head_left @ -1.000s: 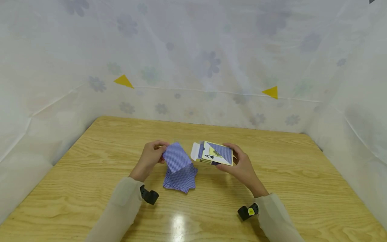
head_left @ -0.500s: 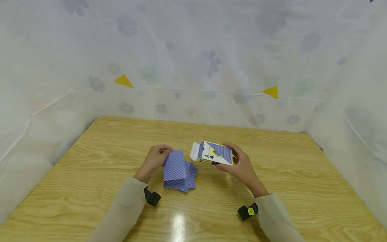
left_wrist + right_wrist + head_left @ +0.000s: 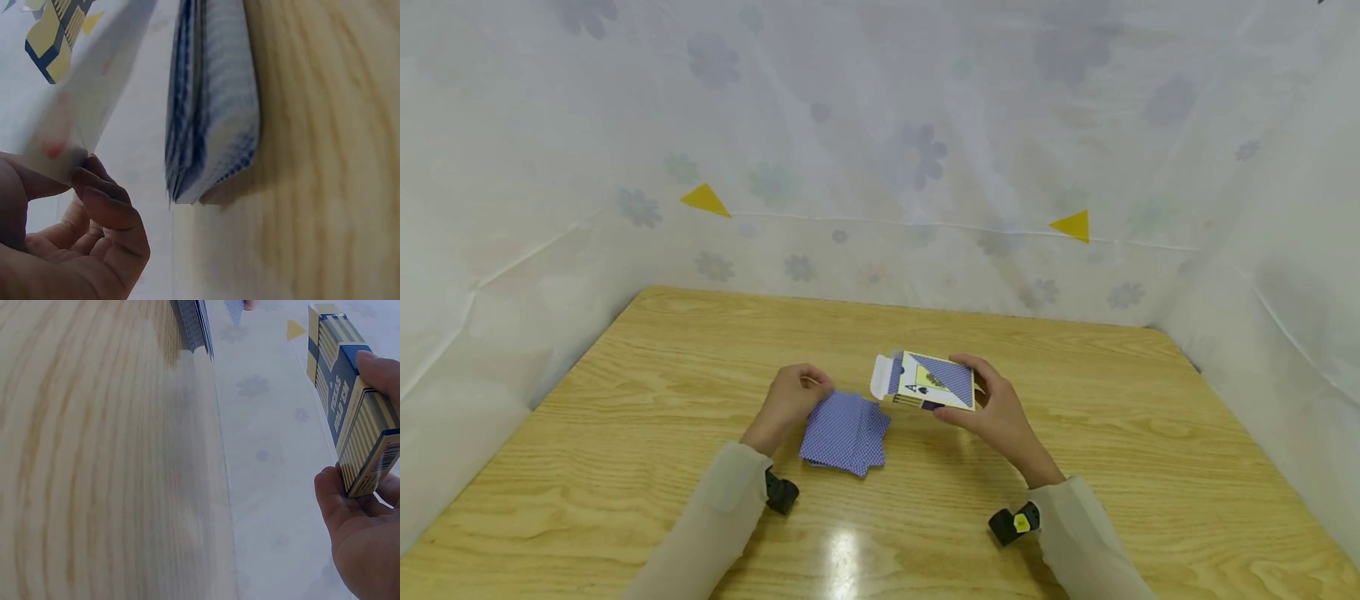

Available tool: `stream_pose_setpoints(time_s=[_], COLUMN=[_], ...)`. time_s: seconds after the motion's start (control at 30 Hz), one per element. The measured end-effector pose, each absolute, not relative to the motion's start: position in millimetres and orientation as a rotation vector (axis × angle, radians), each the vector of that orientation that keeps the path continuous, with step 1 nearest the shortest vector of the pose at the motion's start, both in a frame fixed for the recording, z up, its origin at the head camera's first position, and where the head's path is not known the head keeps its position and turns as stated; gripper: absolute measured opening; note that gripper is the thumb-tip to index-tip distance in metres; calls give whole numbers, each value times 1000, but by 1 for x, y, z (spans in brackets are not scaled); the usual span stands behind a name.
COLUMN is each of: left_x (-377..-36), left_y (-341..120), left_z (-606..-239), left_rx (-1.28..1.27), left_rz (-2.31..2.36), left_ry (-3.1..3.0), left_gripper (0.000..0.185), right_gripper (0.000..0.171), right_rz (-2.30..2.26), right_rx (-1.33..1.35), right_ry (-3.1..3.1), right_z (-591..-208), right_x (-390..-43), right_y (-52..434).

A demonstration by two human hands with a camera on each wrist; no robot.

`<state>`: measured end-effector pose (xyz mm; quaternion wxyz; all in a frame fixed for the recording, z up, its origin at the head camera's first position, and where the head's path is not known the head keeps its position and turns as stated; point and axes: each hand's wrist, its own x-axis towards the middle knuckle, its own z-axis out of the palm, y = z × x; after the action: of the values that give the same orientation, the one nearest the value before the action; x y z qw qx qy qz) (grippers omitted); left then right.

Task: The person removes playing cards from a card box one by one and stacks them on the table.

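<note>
My left hand pinches a playing card at its far corner. In the left wrist view the card is blurred, with a red mark on its face, and stands apart from the pile. In the head view it overlaps the uneven pile of blue-backed playing cards on the table. My right hand grips a card box by its right end, above the table. An ace of spades is printed on the box, and its white end flap stands out to the left. Blue card backs show at its mouth.
The wooden table has a pale flowered curtain behind it and at both sides. Two yellow triangles mark the curtain. A black wrist camera sits on the left wrist, another on the right.
My left hand has moved slightly right and nearer, bringing the pinched card from tilted beside the box down over the pile. The right hand and card box have barely moved.
</note>
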<state>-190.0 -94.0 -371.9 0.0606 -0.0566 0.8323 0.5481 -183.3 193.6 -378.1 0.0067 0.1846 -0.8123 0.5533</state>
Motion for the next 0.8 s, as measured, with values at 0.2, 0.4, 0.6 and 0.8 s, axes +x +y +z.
stream_pose_setpoints(time_s=[0.2,0.4,0.6,0.8], left_x=[-192,-192,-192,-191], left_y=[-96,-100,-100,-99], left_z=[-377,-375,-374,-374], left_rx=[-178,-168,-169,-195], left_rz=[1711,1709,1677,1658], left_ry=[2481,2460,2464,2482], left_gripper=[10,14,14,12], right_gripper=[70,69,70,70], right_rz=[1731,1734,1739,1745], right_rx=[582,590,590,582], right_ry=[-2538,-2529,-2526,-2527], right_z=[-378,-378,-378,-378], right_x=[-184,-184,-184,-184], right_y=[194,194,194,194])
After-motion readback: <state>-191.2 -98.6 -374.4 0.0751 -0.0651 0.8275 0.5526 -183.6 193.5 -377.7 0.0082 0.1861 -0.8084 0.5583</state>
